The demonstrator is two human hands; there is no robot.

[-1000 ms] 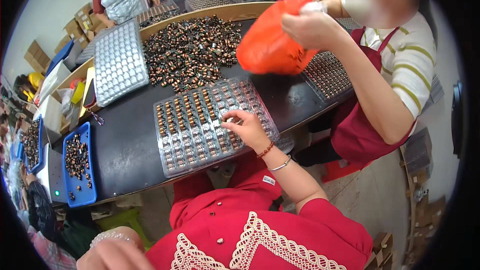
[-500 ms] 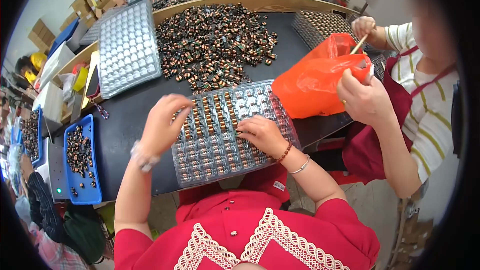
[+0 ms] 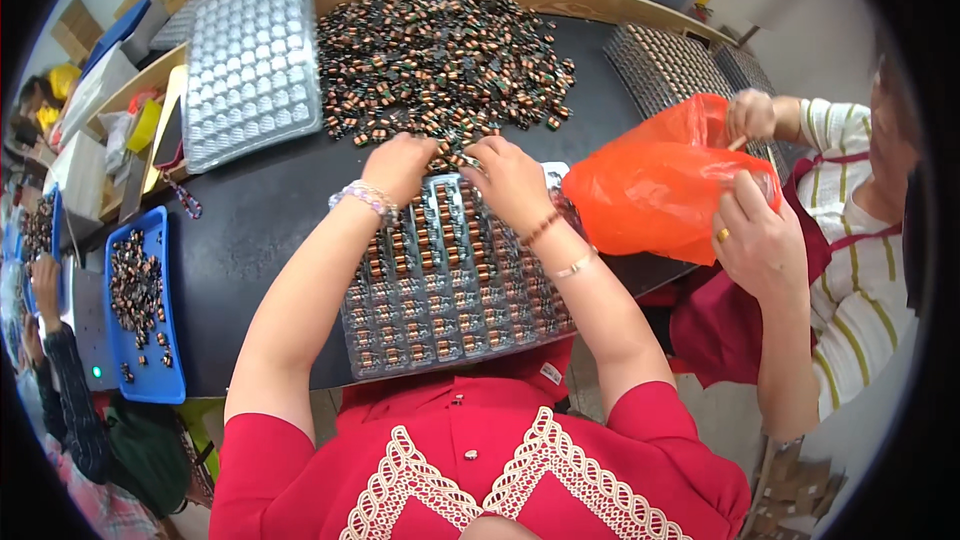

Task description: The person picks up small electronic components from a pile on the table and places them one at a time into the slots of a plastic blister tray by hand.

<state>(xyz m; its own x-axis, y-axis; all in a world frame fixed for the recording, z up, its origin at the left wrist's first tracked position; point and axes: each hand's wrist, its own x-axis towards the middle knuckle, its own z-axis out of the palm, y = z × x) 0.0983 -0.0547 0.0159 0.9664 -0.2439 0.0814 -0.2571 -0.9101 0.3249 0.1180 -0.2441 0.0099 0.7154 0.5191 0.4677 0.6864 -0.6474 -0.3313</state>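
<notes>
A clear plastic blister tray point(image 3: 455, 345) lies on the dark table in front of me, with many pockets filled by small copper-wound coils. Past its far edge spreads a big heap of loose coils point(image 3: 430, 60). My left hand point(image 3: 400, 168) is at the heap's near edge, its fingers curled together. Opposite it, my right hand point(image 3: 508, 178) bends thumb and fingers inward among the same coils. A few loose coils show between the two hands. What either hand pinches is too small or hidden to make out.
To the right, a co-worker's hands point(image 3: 760, 230) hold an orange-red plastic bag point(image 3: 650, 190) against the tray's side. Stacked filled trays point(image 3: 660, 65) stand behind it. An unfilled blister tray point(image 3: 255, 70) leans at left, above a blue bin point(image 3: 172, 325) of coils. A wooden rim point(image 3: 560, 5) borders the table.
Both my hands have moved from over the tray to the heap's near edge, coming closer together. The co-worker's hands and the bag have shifted slightly right and down in view.
</notes>
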